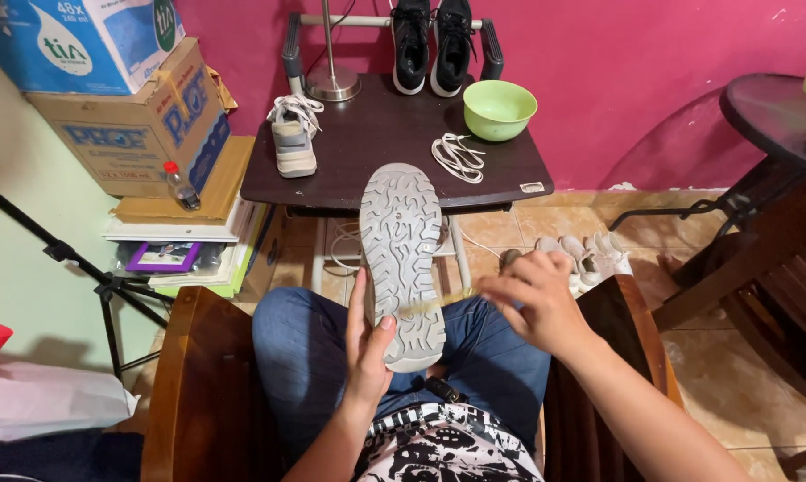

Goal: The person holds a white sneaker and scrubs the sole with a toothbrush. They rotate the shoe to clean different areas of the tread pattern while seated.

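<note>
Left hand: the left hand [367, 344] cups the heel end of a grey sneaker with a deeply treaded rubber sole [401, 259], fingers along its left edge and thumb on the tread
Right hand: the right hand [535, 299] is closed in a pinch on a thin yellowish brush-like tool [438, 302], blurred, its tip lying across the lower tread
Sneaker position: held sole-up above the person's blue-jeaned lap [305, 357], toe pointing toward the table
Table: a dark brown wooden table [385, 152] stands directly beyond the raised toe, part of its front edge hidden by the shoe
On the table: a matching grey sneaker standing upright [294, 136] at the left, a loose coil of white shoelace [459, 156] right of centre, a light green plastic bowl [499, 109] just behind the lace, a metal lamp base [332, 85]
Rear rail: a pair of black sneakers [432, 43] propped against the pink wall
Left side: stacked cardboard boxes [131, 116], a small clear bottle with a red cap [181, 185] on a pile of books
Floor: pale shoes [590, 254] beside the right hand, partly hidden by it
</note>
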